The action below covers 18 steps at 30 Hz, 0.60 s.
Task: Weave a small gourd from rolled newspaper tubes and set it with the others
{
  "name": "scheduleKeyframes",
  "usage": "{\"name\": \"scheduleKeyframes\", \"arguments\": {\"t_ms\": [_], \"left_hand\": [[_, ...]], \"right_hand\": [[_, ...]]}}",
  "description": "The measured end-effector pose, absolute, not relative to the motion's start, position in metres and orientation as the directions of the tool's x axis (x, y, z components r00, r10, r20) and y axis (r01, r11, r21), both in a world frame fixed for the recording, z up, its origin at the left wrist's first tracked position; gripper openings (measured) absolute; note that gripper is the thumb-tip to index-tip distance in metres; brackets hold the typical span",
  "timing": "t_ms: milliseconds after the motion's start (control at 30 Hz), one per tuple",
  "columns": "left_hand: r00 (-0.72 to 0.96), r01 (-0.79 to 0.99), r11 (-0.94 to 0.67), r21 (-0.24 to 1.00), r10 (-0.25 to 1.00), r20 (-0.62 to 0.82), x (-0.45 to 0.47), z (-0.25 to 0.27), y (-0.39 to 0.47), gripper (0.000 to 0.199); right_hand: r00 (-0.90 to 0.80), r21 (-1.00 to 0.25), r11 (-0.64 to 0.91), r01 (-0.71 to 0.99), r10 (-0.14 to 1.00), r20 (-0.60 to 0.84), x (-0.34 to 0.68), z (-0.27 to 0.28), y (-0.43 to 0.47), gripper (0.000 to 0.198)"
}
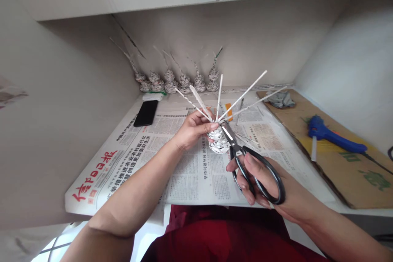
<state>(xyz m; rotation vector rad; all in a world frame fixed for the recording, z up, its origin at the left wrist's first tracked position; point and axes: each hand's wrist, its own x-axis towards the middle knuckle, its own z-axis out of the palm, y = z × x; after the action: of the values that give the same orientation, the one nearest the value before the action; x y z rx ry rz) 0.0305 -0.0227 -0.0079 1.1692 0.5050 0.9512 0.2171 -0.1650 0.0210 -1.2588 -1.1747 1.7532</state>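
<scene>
Over the newspaper, my left hand [196, 128] pinches a small woven paper gourd [219, 144] near its top. Several thin rolled-paper strips [244, 95] fan up and outward from that end. My right hand [260, 174] has its thumb and fingers through the black handles of a pair of scissors [236, 147]. The blades reach up to the base of the strips, beside my left fingertips. Whether a strip lies between the blades I cannot make out. Part of the gourd's upper side is covered by my left fingers.
Newspaper sheets [184, 172] cover the table. Several finished woven gourds [184, 84] line the back wall. A black phone [146, 113] lies at left, an orange object [229, 112] behind the strips. On cardboard [334, 172] at right rest a blue glue gun [334, 136] and a crumpled grey cloth [279, 99].
</scene>
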Motion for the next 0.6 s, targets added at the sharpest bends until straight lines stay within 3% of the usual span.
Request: {"name": "scheduleKeyframes", "arguments": {"t_ms": [600], "left_hand": [[0.514,-0.371,0.084,0.925,0.848,0.13,0.0335,-0.0096,-0.0254,0.041]], "right_hand": [[-0.262,-0.93,-0.367,0.032,0.895,-0.362,0.2109,0.0215,-0.1602,0.056]]}}
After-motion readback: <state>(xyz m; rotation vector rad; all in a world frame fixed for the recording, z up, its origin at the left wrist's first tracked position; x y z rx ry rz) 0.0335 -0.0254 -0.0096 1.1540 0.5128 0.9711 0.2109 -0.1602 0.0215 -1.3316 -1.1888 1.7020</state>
